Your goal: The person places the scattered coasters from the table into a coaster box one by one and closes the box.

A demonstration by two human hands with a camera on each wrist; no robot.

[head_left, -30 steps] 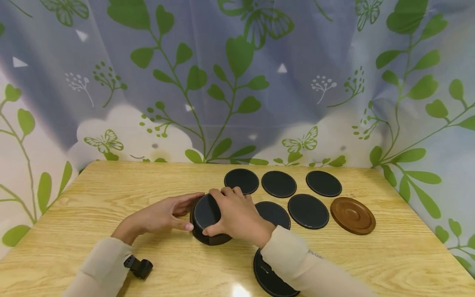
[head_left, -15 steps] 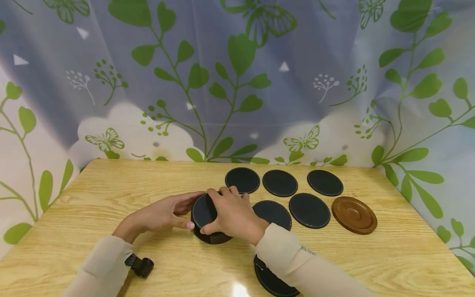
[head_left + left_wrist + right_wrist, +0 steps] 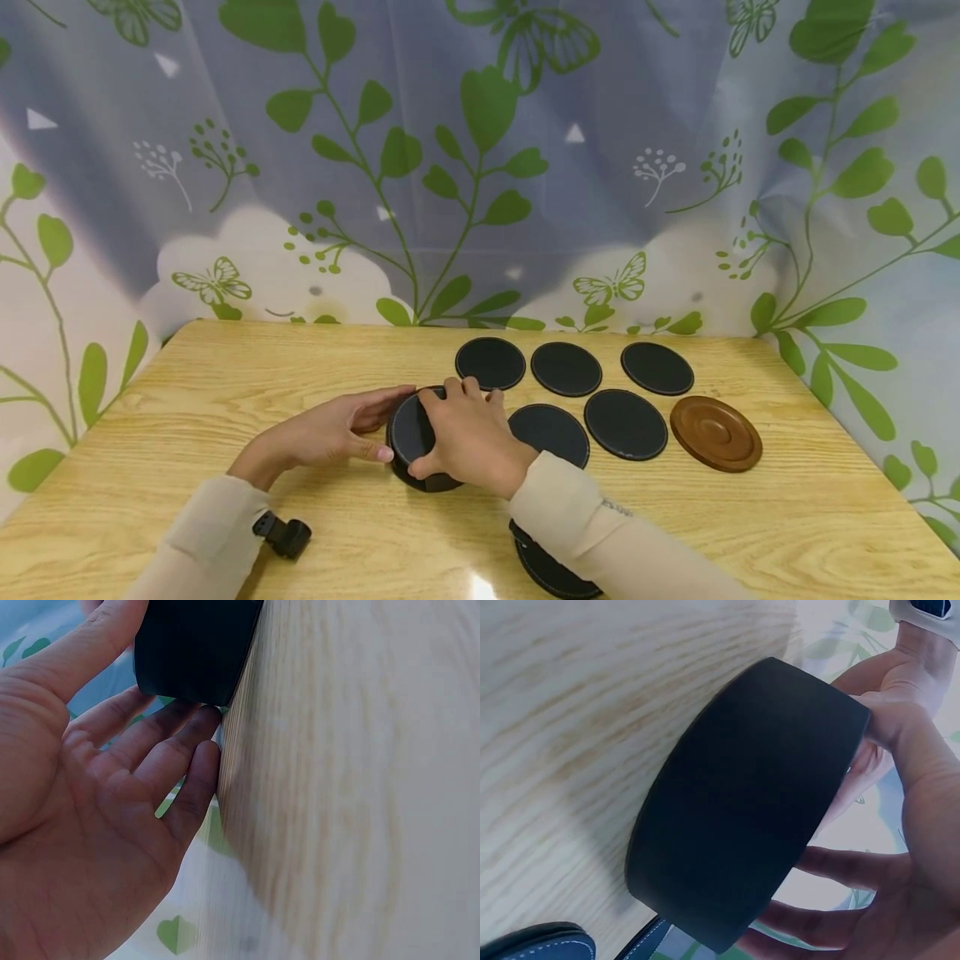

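A round black coaster holder (image 3: 412,482) with a white-stitched black disc on top stands on the table. My right hand (image 3: 472,442) reaches over it from the right and grips its upper rim, thumb at the front and fingers at the far side. In the right wrist view, the smooth curved wall of the holder (image 3: 742,802) fills the middle. My left hand (image 3: 333,433) is at the holder's left side, thumb and loosely spread fingers touching or very close to it. The holder's far side is hidden.
Several black stitched coasters lie flat on the wooden table, one behind the holder (image 3: 491,363) and one partly under the right sleeve (image 3: 558,571). A brown round wooden dish (image 3: 716,433) lies at the right. A leaf-patterned curtain (image 3: 480,167) hangs behind.
My right hand has shifted slightly left over the holder while keeping its hold. The left hand has hardly moved. The camera view shifted a little.
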